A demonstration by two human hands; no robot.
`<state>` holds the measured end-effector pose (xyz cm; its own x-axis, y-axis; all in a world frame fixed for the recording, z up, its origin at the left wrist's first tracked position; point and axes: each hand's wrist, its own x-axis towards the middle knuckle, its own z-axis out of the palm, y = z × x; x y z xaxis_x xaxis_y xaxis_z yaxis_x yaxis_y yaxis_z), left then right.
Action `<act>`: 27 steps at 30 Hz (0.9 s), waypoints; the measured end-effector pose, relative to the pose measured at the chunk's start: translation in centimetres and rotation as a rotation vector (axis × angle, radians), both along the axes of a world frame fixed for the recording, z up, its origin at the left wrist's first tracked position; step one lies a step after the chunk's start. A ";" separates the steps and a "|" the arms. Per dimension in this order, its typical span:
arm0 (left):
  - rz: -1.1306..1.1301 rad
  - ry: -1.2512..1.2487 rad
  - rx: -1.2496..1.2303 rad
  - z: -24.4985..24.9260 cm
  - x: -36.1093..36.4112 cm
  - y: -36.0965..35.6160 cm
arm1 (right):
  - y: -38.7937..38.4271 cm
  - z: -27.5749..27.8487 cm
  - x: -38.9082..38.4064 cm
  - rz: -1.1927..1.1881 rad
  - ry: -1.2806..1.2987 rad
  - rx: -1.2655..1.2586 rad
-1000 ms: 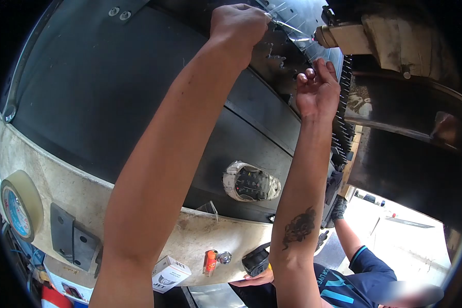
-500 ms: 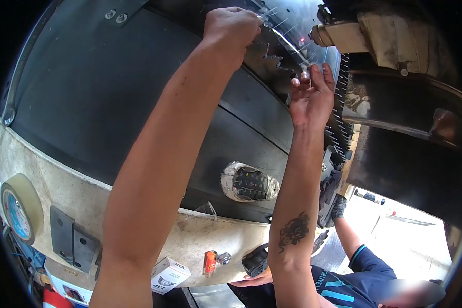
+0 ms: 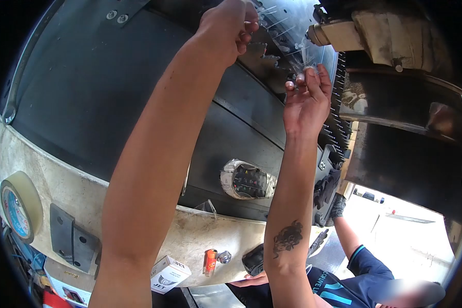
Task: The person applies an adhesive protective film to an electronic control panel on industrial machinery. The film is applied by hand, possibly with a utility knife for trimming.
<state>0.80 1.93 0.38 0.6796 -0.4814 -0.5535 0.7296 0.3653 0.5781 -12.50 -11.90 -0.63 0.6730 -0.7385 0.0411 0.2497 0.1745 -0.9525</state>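
My left hand (image 3: 232, 23) is at the top centre with its fingers curled, beside a shiny metal plate (image 3: 291, 14) with thin pins standing on it. The hand itself hides whatever its fingers hold. Lower and to the right, my right hand (image 3: 309, 100) is palm up. Its fingertips pinch a crumpled piece of clear plastic (image 3: 305, 60) at the plate's edge. A dark, jagged-edged piece (image 3: 269, 56) lies between the two hands.
A remote in a worn wrap (image 3: 246, 179) lies on the dark panel. Along the pale rim (image 3: 200, 233) are a tape roll (image 3: 19, 208), dark brackets (image 3: 72, 241), an orange lighter (image 3: 210, 261) and a white box (image 3: 170, 273). Another person (image 3: 339, 285) is at lower right.
My left hand has moved up and left, away from my right hand. The shiny clear strip that stretched between them now shows crumpled at my right fingertips.
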 end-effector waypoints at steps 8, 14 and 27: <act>0.042 0.071 -0.254 -0.8 0.1 0.5 | 3.7 3.2 -1.3 0.061 -0.024 0.066; -0.048 0.201 -0.181 2.1 -3.5 3.2 | 8.5 7.2 -3.6 -0.054 0.042 0.346; 0.264 0.217 -0.182 9.9 -20.1 27.5 | 24.0 10.0 -12.6 0.421 -0.082 0.813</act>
